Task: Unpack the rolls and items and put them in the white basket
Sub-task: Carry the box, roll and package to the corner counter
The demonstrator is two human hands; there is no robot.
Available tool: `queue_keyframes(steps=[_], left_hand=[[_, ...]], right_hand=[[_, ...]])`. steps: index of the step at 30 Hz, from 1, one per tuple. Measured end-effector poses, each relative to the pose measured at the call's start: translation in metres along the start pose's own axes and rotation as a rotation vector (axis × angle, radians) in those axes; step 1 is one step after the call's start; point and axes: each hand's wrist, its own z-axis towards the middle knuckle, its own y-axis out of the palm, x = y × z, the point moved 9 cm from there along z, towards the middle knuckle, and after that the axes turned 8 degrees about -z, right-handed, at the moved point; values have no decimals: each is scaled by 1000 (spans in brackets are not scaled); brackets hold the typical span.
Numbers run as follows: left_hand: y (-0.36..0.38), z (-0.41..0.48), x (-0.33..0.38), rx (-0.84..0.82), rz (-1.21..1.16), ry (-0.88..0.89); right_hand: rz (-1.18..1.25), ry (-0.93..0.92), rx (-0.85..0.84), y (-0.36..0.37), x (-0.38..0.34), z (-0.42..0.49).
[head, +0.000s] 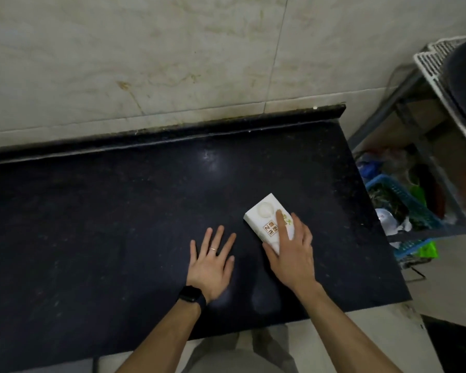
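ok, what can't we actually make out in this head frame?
1) white pack: head view; the right hand covers its near end, the print is too small to read, and grip versus mere rest is unclear.
2) white wire tray: head view; cut off by the right edge and partly under a dark round object; can't tell if it's the basket.
3) blue crate: head view; contents blurred.

Your left hand is flat, palm down, fingers spread, with a ring on it and a dark band on the wrist. Your right hand, just to its right, grips the white pack, index finger straight along the top. Both forearms are bare.
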Motion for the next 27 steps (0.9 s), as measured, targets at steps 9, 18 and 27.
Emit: queue_keyframes(steps=[9, 18, 27], left_hand=[[-20, -14, 15, 31, -77, -185], [-81, -142, -52, 332, -275, -573], [-124, -336, -157, 663, -360, -940]], right_hand=[[184, -73, -127, -12, 3, 13], [177, -443, -193, -34, -103, -28], [151, -862, -314, -14, -284, -126]])
